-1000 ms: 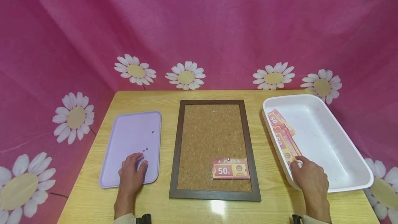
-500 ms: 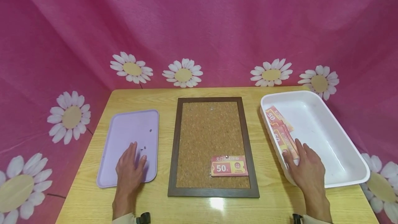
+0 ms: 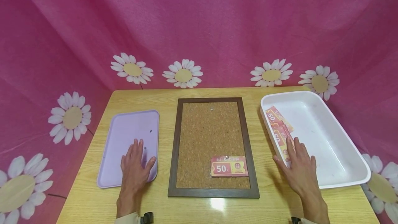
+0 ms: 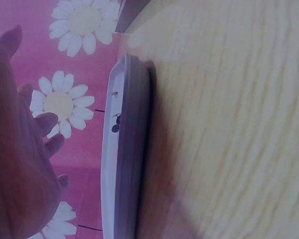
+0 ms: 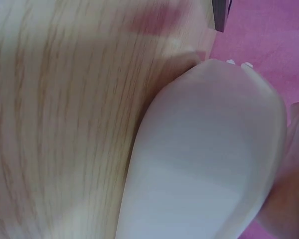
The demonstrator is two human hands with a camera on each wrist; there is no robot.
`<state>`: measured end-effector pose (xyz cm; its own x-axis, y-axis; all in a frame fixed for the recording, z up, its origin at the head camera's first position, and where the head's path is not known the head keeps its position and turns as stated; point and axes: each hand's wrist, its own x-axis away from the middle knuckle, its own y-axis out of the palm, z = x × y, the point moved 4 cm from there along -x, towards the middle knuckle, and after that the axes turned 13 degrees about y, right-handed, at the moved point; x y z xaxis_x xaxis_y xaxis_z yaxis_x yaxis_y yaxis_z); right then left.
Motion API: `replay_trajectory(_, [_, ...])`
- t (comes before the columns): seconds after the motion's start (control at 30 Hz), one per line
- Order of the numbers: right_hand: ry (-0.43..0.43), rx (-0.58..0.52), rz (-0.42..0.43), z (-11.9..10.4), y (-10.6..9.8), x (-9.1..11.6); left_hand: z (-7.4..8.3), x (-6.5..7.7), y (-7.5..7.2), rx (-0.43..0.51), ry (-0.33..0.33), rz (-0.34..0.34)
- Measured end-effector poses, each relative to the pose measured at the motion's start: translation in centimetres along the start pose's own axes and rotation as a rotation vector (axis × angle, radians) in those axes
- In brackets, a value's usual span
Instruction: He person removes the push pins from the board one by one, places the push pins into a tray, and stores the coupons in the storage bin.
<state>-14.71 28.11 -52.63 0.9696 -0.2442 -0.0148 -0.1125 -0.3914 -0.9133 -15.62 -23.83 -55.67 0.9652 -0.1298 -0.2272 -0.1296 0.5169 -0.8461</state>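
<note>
My left hand (image 3: 134, 168) is held over the near right part of the purple tray (image 3: 119, 141), fingers extended and nothing in them. A few small dark pushpins (image 4: 116, 124) lie on that tray beyond the fingertips. On the right, my right hand (image 3: 300, 168) hovers spread and holding nothing above the near left corner of the white bin (image 3: 323, 141). Inside the bin, red and yellow paper coupons (image 3: 276, 120) overlap along its left wall, partly hidden by the fingers. Between the hands, a coupon (image 3: 229, 167) is fixed by a pin (image 3: 227, 157) to the lower right of the corkboard (image 3: 208, 134).
The corkboard's dark frame (image 3: 214, 193) lies flat on the wooden table (image 3: 161, 210), with tray and bin on either side. Behind the table hangs a pink curtain (image 3: 214, 37) with daisies. The bin's tall wall (image 5: 204, 144) rises beside the right hand.
The right hand has let go of the coupon in the bin, straightened its fingers and drawn slightly back. The left hand's curled fingers have straightened, and it has shifted a little right.
</note>
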Motion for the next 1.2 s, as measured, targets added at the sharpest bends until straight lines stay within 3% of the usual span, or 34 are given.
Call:
replay_trajectory(0.2, [-0.088,-0.020,0.023,-0.7,0.3,0.3,1.2,-0.4,0.3,-0.039,0.052,0.007])
replay_trajectory(0.4, [-0.166,-0.018,0.082,-1.4,0.6,0.6,1.9,-0.4,1.7,-0.006,0.086,-0.008])
replay_trajectory(0.83, [-0.201,-0.066,0.107,-2.2,1.2,0.7,2.6,-0.9,2.8,0.076,0.086,0.032])
replay_trajectory(1.2, [-0.266,-0.160,0.177,-3.7,1.6,1.0,4.8,-2.0,4.4,0.145,0.120,0.022])
